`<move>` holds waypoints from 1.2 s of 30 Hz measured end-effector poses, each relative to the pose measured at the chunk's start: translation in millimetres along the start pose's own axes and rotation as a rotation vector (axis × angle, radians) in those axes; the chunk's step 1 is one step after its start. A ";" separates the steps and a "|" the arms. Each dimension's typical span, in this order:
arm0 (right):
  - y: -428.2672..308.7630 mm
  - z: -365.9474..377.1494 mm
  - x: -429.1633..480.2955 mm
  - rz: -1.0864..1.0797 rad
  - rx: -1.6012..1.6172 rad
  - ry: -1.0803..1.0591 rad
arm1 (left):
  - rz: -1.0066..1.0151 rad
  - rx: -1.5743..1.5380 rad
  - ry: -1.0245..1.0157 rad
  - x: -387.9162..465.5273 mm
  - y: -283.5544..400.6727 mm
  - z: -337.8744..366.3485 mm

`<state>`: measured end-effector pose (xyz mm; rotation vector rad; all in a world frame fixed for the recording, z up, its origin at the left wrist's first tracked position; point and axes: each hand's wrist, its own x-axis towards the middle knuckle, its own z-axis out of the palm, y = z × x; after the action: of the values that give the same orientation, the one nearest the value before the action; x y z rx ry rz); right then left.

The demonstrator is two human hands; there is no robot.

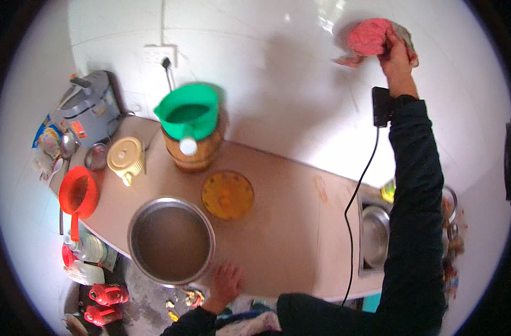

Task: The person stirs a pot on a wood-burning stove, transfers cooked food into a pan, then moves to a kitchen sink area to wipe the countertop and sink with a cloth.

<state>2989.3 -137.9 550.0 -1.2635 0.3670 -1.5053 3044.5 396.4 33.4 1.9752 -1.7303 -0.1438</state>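
High on the white tiled wall, my right hand presses a crumpled pink and grey cloth to the surface. A black device with a cable hangs at that wrist. My left hand rests palm down on the front edge of the countertop, holding nothing. Just beyond it stands a wide metal pot full of murky brownish liquid. Behind the pot lies an amber plate or lid.
A green scoop sits atop a brown container. Leftward are a beige lidded mug, an orange-red ladle and a grey appliance. A sink with a metal basin is at right. Red flasks stand on the floor.
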 end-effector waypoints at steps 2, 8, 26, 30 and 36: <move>-33.6 -23.7 -54.7 0.053 -0.075 0.069 | -0.002 0.012 -0.019 -2.5 -3.4 4.6; -75.6 -156.7 -176.7 0.091 -0.244 0.113 | 0.043 0.016 0.012 9.7 8.0 -0.8; -90.4 -484.9 -605.4 0.970 -0.852 -0.037 | 0.023 -0.161 0.070 93.9 154.6 68.6; -166.4 -600.7 -726.1 1.126 -0.857 0.303 | -0.024 0.183 -0.053 100.4 213.2 116.7; -234.6 -685.9 -857.2 1.099 -0.829 0.713 | 0.187 0.074 -0.111 72.5 324.8 160.3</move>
<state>2162.1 416.1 31.1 -0.7452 1.9401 -0.7350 2702.1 259.2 53.6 1.8753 -2.0084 -0.1277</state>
